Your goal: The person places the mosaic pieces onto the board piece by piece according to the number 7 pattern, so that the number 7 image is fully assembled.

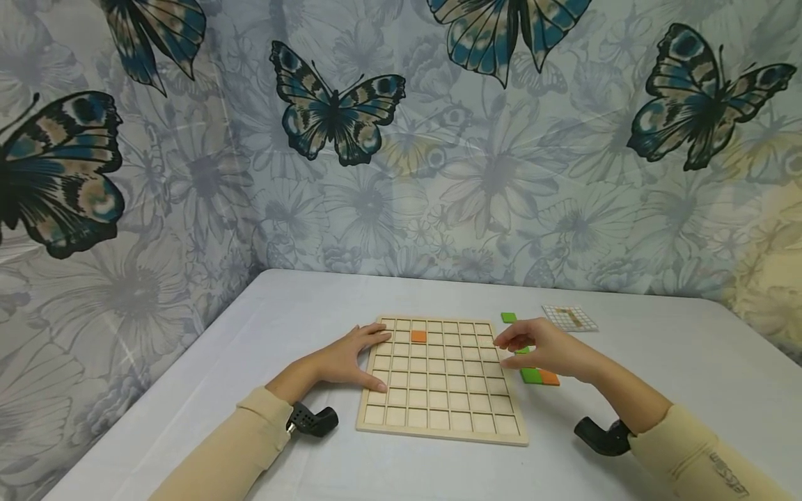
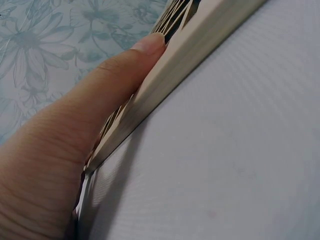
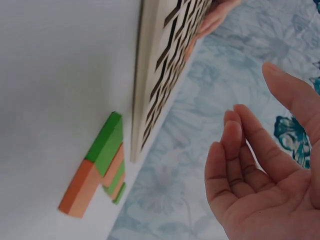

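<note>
While the left hand [image 1: 347, 358] rests spread on the board [image 1: 441, 436], the nearer right hand [image 1: 544, 345], seemingly empty, thumb apart, hangs above centre-right tiles [image 1: 531, 376].

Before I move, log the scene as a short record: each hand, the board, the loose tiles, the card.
left hand: rests on the left side of the board
right hand: holds nothing; near the board's right edge
board content: one orange tile, in a far row
loose tiles: green and orange, right of the board
card: grid-printed, beyond the right hand
</note>
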### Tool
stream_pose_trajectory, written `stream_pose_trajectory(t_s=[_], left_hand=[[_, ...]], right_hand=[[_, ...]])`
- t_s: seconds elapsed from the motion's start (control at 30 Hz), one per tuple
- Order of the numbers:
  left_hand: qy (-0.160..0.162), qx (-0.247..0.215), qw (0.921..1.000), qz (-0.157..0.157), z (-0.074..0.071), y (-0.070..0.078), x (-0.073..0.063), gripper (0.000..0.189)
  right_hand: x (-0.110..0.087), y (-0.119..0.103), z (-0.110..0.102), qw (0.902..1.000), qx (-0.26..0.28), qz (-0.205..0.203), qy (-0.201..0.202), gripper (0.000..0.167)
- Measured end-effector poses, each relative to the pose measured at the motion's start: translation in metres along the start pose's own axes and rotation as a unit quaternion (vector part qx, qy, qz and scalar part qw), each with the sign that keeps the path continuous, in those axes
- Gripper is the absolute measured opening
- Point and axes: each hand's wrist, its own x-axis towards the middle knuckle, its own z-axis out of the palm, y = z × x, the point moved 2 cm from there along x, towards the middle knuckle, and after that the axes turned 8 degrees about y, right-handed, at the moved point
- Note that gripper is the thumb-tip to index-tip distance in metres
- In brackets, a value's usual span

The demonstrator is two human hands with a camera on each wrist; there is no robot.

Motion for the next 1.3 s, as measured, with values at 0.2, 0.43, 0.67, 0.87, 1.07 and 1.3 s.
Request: stream_pose_trajectory(t_s=[0.2, 0.43, 0.67, 0.87, 1.07, 1.3], left_hand=[[-0.003, 0.002, 1.0000, -0.003, 0.001, -0.002, 0.001, 0.096], [0.000, 0.003, 1.0000, -0.008, 0.001, 0.000, 0.000, 0.095], [-0.002, 0.004, 1.0000, -0.006, 0.000, 0.001, -0.001, 0.095], [-0.003, 0.000, 0.9999, -0.010, 0.000, 0.001, -0.002, 0.096], [-0.003, 0.002, 0.9999, -0.012, -0.001, 0.002, -0.002, 0.095], [-0.001, 0.005, 0.9999, -0.014, -0.001, 0.002, -0.001, 0.096]], right_hand=[[-0.012, 0.012, -0.005, 0.9992, 0.011, 0.035, 0.015, 0.045], [-0.021, 0.021, -0.004, 0.9982, 0.024, 0.050, 0.024, 0.045], [-0.023, 0.029, 0.000, 0.9978, 0.008, 0.059, 0.030, 0.040], [-0.024, 0.037, 0.000, 0.9962, -0.023, 0.075, 0.038, 0.038], [-0.025, 0.044, 0.001, 0.9968, -0.019, 0.071, 0.031, 0.036], [-0.025, 0.052, 0.001, 0.9954, -0.052, 0.073, 0.034, 0.032]])
